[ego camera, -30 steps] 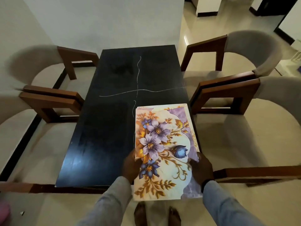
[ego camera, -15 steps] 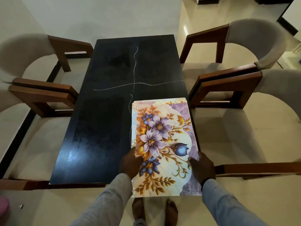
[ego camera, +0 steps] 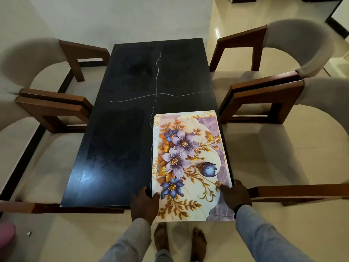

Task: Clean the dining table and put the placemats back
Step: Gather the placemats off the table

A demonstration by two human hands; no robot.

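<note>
On table [ego camera: 120, 129] near-right corner, floral placemat [ego camera: 190, 163] overhangs near edge; left hand [ego camera: 144, 204] and right hand [ego camera: 236, 197] pinch its 2 sides.

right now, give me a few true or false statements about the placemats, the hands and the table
1. Both hands hold the floral placemats. True: the left hand grips the left edge and the right hand the right edge.
2. The placemats lie on the left half of the table. False: they are over the near right part of the black table.
3. The placemats' near end juts past the table's near edge. True.
4. Plates stand on the table's far half. False: only pale chalk-like lines show there.
5. Two chairs stand on each long side. True, including the near right chair.
</note>
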